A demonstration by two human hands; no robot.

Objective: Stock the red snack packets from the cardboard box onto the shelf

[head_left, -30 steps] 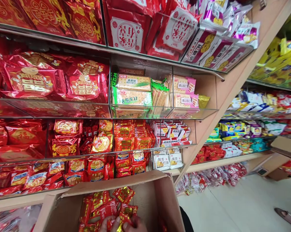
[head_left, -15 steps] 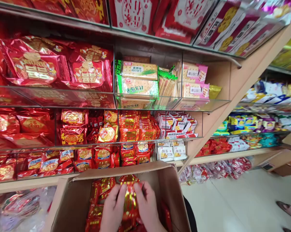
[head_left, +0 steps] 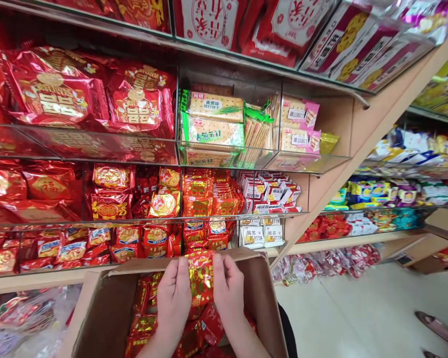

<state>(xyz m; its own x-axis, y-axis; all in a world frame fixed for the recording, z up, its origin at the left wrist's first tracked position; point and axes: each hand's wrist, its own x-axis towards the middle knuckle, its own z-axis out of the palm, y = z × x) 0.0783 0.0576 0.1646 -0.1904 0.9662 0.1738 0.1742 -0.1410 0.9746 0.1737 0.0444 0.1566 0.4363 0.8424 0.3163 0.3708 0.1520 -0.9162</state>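
Note:
Between my two hands is a shiny red and gold snack packet (head_left: 200,278), held up over an open cardboard box (head_left: 263,293). My left hand (head_left: 174,288) pinches its left edge, thumb on the near side. On the opposite edge, my right hand (head_left: 227,288) grips it the same way. Below, more red packets (head_left: 144,325) lie loose in the box, partly hidden by my wrists. The box's far rim is close to the bottom shelf, where similar red packets (head_left: 197,204) stand stacked in a compartment.
Clear-fronted shelves hold green-edged cracker packs (head_left: 212,132), large red packs (head_left: 60,102) and white packets (head_left: 263,233). A slanting wooden panel (head_left: 343,169) divides this unit from the one at right. On the tiled floor (head_left: 343,308), a person's sandalled foot (head_left: 438,328) shows.
Both hands have raised the packet from inside the box to about its far rim. More loose red packets now show beneath. The view has shifted slightly.

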